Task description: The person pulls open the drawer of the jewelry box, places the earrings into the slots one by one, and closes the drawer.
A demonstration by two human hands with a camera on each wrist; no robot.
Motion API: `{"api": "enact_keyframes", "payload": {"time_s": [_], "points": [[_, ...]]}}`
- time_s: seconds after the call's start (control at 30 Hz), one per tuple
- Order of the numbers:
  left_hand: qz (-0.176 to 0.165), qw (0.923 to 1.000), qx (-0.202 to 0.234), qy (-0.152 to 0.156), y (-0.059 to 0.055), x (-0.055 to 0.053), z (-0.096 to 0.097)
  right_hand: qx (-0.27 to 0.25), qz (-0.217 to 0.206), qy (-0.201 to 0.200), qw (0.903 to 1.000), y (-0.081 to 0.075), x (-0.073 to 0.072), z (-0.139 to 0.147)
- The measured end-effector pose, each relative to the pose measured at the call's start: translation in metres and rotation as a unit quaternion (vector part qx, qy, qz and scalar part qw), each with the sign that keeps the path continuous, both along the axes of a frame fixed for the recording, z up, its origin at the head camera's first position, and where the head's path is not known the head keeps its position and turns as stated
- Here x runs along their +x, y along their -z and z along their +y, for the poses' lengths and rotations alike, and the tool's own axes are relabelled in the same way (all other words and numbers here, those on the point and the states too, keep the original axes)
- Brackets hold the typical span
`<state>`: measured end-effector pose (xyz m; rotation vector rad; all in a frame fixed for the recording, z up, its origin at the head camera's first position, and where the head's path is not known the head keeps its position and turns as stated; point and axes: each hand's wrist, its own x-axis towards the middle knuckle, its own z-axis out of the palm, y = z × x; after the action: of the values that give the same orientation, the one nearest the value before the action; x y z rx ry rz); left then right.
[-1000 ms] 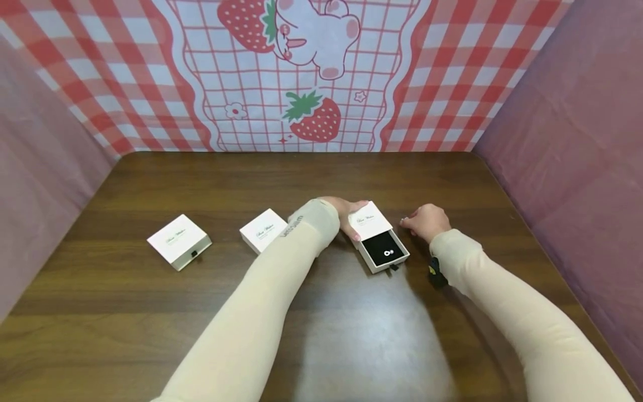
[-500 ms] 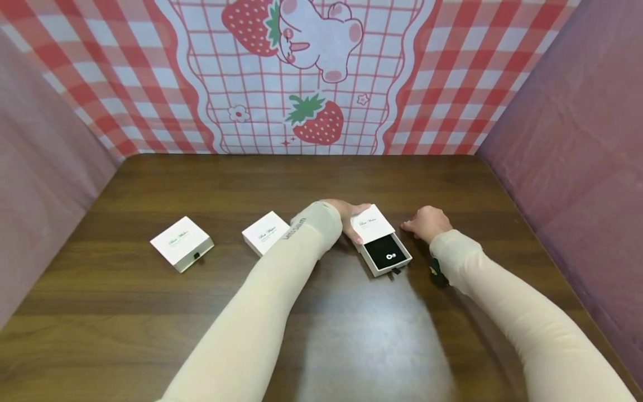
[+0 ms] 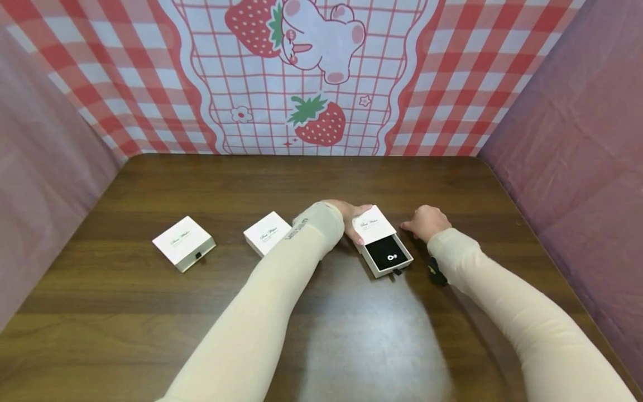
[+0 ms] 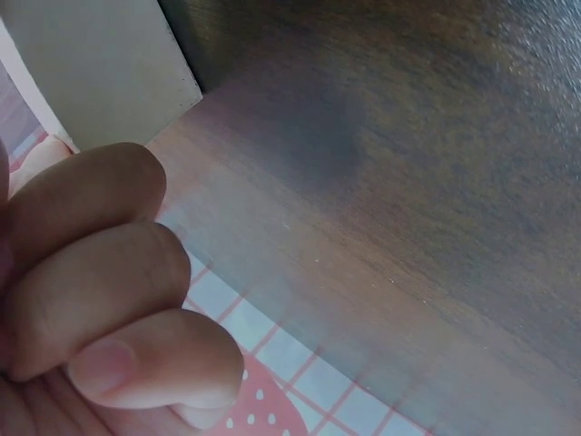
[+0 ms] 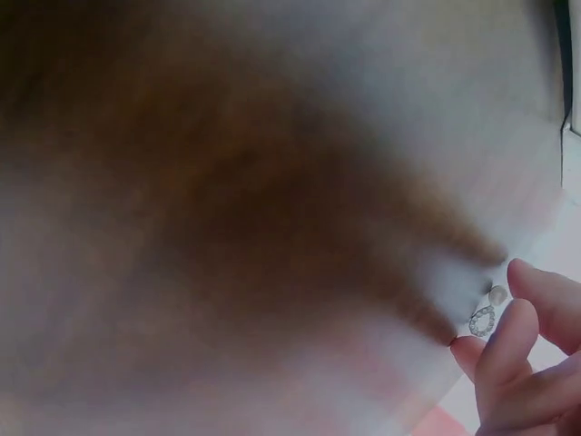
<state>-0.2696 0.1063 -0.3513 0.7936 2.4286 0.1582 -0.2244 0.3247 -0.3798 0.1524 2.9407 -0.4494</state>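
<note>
My left hand (image 3: 346, 215) grips the sleeve of a white drawer-style jewellery box (image 3: 373, 225), thumb and fingers on opposite sides. The box's drawer (image 3: 387, 255) is partly out, and a small earring (image 3: 392, 257) lies on its black pad. In the left wrist view, curled fingers (image 4: 109, 263) show beside the box's pale side. To the right of the box, my right hand (image 3: 426, 222) is low at the table. The right wrist view has its thumb and fingers pinching an earring (image 5: 482, 321) with a stone-set loop and a round stud, close at the tabletop.
Another white box (image 3: 266, 231), partly behind the left forearm, and a white box (image 3: 183, 243) with a black pull tab stand shut farther left on the brown wooden table (image 3: 241, 346). A red checked strawberry cloth (image 3: 321, 123) hangs behind; pink curtains (image 3: 562, 167) flank the table.
The earring that showed at my right fingertips a second ago is now hidden in the head view as those fingertips sit lower. The left hand keeps its grip on the box.
</note>
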Motion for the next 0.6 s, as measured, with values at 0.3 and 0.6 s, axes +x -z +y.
{"api": "enact_keyframes", "payload": {"time_s": [0.3,0.6], "points": [[-0.007,0.9996,0.013,-0.024,-0.008,0.008,-0.004,0.001,0.011,-0.028,0.9996,0.003,-0.004,0.004],[0.002,1.0,0.004,-0.002,-0.004,0.003,-0.002,0.033,0.057,-0.227,0.9717,0.004,-0.01,0.034]]}}
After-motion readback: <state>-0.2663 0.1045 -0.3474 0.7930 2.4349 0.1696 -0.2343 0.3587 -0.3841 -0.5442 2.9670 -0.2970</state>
